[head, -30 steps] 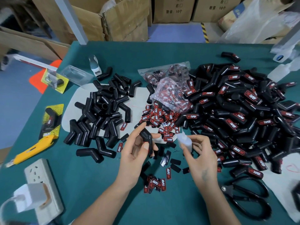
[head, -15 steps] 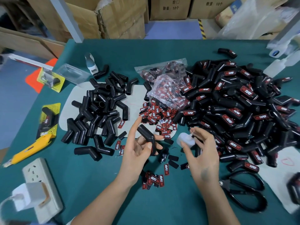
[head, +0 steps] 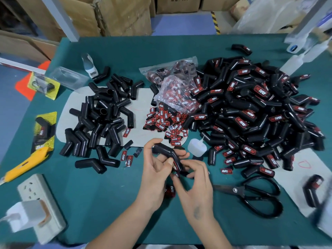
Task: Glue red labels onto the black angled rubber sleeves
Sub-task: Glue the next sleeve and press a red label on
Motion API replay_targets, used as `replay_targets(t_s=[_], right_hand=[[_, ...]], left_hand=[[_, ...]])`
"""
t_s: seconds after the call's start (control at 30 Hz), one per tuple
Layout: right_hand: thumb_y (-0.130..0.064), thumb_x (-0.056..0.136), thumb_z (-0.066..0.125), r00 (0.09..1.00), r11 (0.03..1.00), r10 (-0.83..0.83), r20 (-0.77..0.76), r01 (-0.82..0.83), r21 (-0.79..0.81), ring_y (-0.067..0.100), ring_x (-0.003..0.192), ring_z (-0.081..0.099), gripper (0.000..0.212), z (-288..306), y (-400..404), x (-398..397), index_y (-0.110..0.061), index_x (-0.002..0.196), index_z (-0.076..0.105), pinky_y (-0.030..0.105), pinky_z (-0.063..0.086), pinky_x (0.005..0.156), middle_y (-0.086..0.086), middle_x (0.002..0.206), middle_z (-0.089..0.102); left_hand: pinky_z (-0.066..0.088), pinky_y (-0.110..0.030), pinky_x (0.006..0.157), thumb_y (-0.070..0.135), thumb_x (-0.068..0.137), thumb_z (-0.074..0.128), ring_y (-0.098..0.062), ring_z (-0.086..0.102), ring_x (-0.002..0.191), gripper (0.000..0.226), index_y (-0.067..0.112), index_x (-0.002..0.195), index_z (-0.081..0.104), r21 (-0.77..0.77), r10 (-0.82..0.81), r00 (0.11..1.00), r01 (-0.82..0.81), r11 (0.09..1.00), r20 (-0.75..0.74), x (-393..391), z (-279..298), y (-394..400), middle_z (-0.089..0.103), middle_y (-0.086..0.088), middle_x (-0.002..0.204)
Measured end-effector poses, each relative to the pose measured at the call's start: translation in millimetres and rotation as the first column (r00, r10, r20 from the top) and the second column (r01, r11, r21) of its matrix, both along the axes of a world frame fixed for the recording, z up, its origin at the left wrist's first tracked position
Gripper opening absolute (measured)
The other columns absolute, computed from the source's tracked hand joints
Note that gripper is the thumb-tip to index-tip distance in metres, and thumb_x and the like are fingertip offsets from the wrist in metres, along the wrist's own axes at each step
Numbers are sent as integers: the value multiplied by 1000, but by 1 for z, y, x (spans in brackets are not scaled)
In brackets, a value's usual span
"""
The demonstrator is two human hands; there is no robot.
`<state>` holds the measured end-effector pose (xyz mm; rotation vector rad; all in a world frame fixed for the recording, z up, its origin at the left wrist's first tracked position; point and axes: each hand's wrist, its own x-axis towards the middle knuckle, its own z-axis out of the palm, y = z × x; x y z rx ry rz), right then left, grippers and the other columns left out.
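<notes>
My left hand (head: 155,170) grips a black angled rubber sleeve (head: 166,152) by its bend, just above the green table. My right hand (head: 195,188) is at the sleeve's lower arm and pinches a small red label (head: 177,175) against it; my fingers hide most of the label. A white glue bottle (head: 196,147) stands on the table just right of the sleeve. Loose red labels (head: 165,123) lie in a heap behind my hands. Plain sleeves (head: 100,123) are piled on the left, labelled sleeves (head: 251,114) on the right.
A clear bag of labels (head: 172,87) lies at the back centre. Black scissors (head: 251,194) lie right of my right hand. A yellow utility knife (head: 25,164) and a power strip (head: 39,203) sit at the left front edge. More labels (head: 169,190) lie under my wrists.
My right hand has let go of the glue bottle, which now stands on the table, and has moved left to the sleeve with a label. My left hand has lowered the sleeve.
</notes>
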<state>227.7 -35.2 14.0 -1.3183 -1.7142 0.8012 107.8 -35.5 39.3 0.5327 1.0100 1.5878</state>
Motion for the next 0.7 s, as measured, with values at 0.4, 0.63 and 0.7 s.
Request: replay_targets(t_s=[0.4, 0.63, 0.7], right_hand=[[-10, 81, 78, 993, 989, -121, 18, 119, 90, -6, 90, 51, 30, 1, 5, 8, -15, 109, 69, 17, 50, 78, -10, 111, 62], [-32, 88, 70, 994, 996, -89, -56, 89, 0, 2, 86, 58, 30, 7, 6, 18, -40, 115, 60, 10, 45, 78, -26, 117, 58], [-37, 88, 72, 992, 994, -89, -88, 83, -75, 9, 84, 62, 32, 10, 5, 25, -46, 116, 60, 10, 44, 78, -24, 116, 61]], left_hand=[[58, -42, 90, 10, 92, 66, -34, 70, 102, 43, 32, 127, 53, -126, 75, 989, -59, 990, 124, 26, 0, 5, 73, -24, 108], [57, -42, 99, 15, 97, 67, -39, 68, 120, 37, 38, 125, 58, -93, 4, 993, 7, 996, 115, 28, -4, 0, 69, -25, 129], [54, -39, 104, 23, 100, 68, -38, 62, 131, 37, 36, 132, 56, -57, -35, 998, 38, 998, 49, 24, -6, -4, 63, -20, 142]])
